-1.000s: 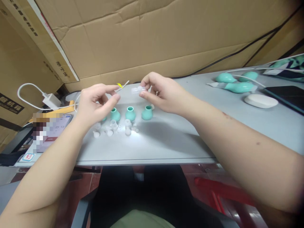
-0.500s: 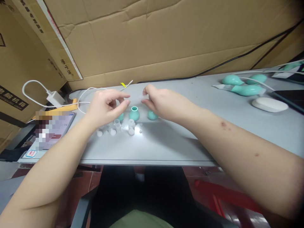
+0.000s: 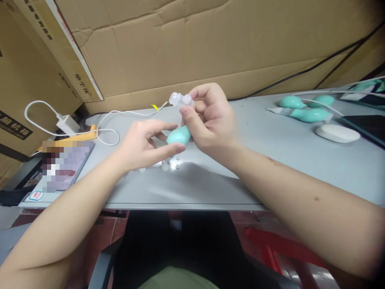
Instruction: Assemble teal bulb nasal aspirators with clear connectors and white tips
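My left hand (image 3: pixel 142 142) has its thumb and fingers around a glossy teal squeeze bulb (image 3: pixel 179 135), which lies tilted above the table. Between the thumb and bent fingers of my right hand (image 3: pixel 210 116) is a clear plastic nozzle-like piece (image 3: pixel 179 99), its far end pointing left. The right hand is beside the bulb, and whether it touches the bulb's neck is hidden. Below the bulb, several small clear plastic parts (image 3: pixel 165 165) lie on the table, partly covered by my left hand.
More teal bulbs (image 3: pixel 311 115), one in clear wrap, lie at the right of the grey table (image 3: pixel 210 192). Near them are a white oval case (image 3: pixel 337 133) and a dark device (image 3: pixel 367 126). A phone (image 3: pixel 81 164) and a white charger (image 3: pixel 67 125) with cable are at left. Cardboard (image 3: pixel 210 48) stands behind.
My left hand has moved right and taken hold of a teal bulb, now lifted. My right hand has risen and turned, bringing the clear plastic piece into plain view above the bulb.
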Available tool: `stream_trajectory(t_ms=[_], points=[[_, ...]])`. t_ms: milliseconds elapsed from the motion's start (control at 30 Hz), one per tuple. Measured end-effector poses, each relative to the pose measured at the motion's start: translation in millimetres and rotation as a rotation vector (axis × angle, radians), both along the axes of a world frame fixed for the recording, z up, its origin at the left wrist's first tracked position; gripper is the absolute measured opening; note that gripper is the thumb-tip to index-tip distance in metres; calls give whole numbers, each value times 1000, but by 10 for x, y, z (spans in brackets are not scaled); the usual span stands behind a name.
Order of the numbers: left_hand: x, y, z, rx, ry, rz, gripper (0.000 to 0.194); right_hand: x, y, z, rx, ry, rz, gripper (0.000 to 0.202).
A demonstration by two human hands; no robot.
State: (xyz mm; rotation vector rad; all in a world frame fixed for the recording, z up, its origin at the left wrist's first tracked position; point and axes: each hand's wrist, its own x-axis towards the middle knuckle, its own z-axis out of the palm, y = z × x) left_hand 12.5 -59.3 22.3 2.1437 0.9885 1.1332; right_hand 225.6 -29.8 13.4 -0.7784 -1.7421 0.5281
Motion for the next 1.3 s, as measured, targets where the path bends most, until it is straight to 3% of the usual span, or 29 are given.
stream_trajectory(t_ms=[167,333,467,633,733,900,1133,1300], points=[[17,-40,-1,-207,9,-91,32,-1,-14,-48,-14,-57,32,62],[-154,113,36,-62,-58,86,19,171,42,67,53,-27,95,50],[-389,288,75,23,-161,233,14,304,126,138,11,-83,266,39],[-519,376,52,190,-21,345,19,314,179,80,-94,-181,491,24],[-515,360,40,305,110,307,31,287,162,63,-130,-203,571,22],[-481,288,76,352,208,133,39,277,167,61,-103,-150,575,24],[-353,212,87,415,273,12,18,275,145,63,-95,-80,450,30],[-309,237,29,497,230,-26,18,253,151,55,-61,-35,440,37]])
